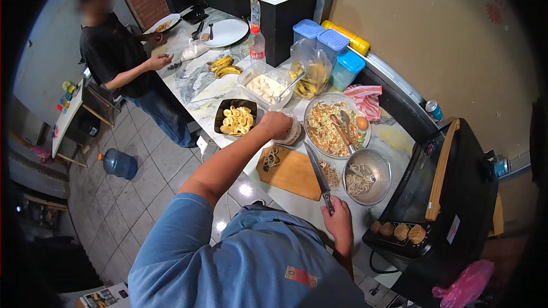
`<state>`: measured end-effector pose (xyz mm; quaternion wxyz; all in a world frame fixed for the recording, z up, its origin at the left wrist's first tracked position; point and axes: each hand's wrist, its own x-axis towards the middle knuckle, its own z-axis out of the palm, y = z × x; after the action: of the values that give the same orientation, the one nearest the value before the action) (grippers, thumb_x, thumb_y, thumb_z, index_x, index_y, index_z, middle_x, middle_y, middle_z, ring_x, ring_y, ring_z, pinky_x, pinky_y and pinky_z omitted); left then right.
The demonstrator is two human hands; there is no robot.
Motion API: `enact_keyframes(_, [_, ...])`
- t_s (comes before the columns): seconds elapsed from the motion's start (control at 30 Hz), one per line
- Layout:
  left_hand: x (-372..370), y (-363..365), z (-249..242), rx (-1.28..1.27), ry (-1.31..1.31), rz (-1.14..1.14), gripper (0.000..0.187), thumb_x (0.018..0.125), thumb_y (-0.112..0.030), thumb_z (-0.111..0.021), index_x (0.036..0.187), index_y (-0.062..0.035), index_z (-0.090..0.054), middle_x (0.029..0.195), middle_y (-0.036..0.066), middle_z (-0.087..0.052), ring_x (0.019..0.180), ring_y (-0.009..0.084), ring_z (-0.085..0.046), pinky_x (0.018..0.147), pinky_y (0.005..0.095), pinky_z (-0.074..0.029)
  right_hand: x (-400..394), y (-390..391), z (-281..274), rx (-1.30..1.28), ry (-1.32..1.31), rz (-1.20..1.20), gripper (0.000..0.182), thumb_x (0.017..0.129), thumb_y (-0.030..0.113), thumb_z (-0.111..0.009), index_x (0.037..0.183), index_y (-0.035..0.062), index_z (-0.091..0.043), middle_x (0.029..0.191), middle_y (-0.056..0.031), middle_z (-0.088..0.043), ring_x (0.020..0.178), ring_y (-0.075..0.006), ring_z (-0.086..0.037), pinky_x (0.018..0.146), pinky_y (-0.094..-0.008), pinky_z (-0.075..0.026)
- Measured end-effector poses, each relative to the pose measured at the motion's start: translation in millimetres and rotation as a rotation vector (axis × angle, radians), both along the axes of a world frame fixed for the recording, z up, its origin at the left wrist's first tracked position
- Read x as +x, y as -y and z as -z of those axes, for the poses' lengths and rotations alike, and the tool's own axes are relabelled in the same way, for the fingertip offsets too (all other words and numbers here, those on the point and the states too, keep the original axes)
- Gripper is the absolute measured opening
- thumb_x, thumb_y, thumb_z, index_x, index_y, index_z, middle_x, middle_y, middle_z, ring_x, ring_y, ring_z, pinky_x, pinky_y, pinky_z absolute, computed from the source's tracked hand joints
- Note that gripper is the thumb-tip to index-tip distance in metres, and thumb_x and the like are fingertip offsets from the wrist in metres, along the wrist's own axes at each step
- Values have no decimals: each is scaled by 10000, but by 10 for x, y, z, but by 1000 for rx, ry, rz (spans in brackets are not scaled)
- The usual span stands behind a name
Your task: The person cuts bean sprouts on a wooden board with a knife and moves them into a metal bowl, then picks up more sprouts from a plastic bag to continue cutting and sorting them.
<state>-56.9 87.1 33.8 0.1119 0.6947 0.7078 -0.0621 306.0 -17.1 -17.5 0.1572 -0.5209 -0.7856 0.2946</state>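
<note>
My right hand (338, 218) grips a kitchen knife (318, 172), its blade pointing away over the right edge of a wooden cutting board (291, 174). Bean sprouts (273, 158) lie at the board's far left corner. My left hand (276, 125) reaches past the board, closed at a clear plastic bag or tub (293, 132); its fingertips are hidden. Chopped bits (329, 174) lie right of the board, near a metal strainer bowl (379, 187) holding more sprouts. Behind it, a large bowl (310, 144) holds chopped vegetables, tongs (342, 132) and an egg (362, 122).
A black bowl of banana slices (236, 118) and a tub of batter (245, 80) stand beyond my left hand. A black toaster oven (422, 194) is at right. Across the counter stands another person (111, 51) near plates. A water jug (118, 164) sits on the floor.
</note>
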Motion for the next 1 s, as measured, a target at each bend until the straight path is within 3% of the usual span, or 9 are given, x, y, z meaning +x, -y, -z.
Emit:
enact_keyframes(0.13, [19, -8, 30, 49, 20, 13, 192, 754, -209, -673, 884, -78, -728, 916, 168, -734, 871, 361, -718, 745, 457, -580, 31, 7, 36, -15, -28, 0, 444, 834, 195, -751, 1220, 25, -612, 1003, -199, -644, 897, -355, -638, 805, -437, -515])
enact_keyframes(0.37, [57, 37, 6, 53, 42, 7, 187, 747, -205, -679, 877, -81, -729, 901, 168, -733, 867, 359, -718, 749, 460, -580, 47, 5, 15, 9, -27, -23, 446, 837, 198, -753, 1223, 25, -611, 1008, -199, -643, 894, -358, -643, 810, -434, -520])
enact_keyframes(0.43, [69, 11, 13, -23, -12, -19, 218, 774, -229, -677, 936, -99, -742, 967, 146, -739, 934, 339, -714, 794, 451, -575, 40, 1, 4, 5, -22, -23, 449, 839, 203, -754, 1225, 25, -610, 1008, -198, -642, 901, -360, -645, 818, -434, -521])
enact_keyframes(1.0, [-2, 26, 61, 32, 28, -21, 206, 758, -208, -693, 916, -86, -740, 928, 164, -733, 901, 352, -713, 784, 459, -576, 67, -35, 14, -12, -12, -45, 464, 847, 214, -751, 1241, 23, -597, 1013, -203, -641, 902, -357, -648, 816, -438, -522])
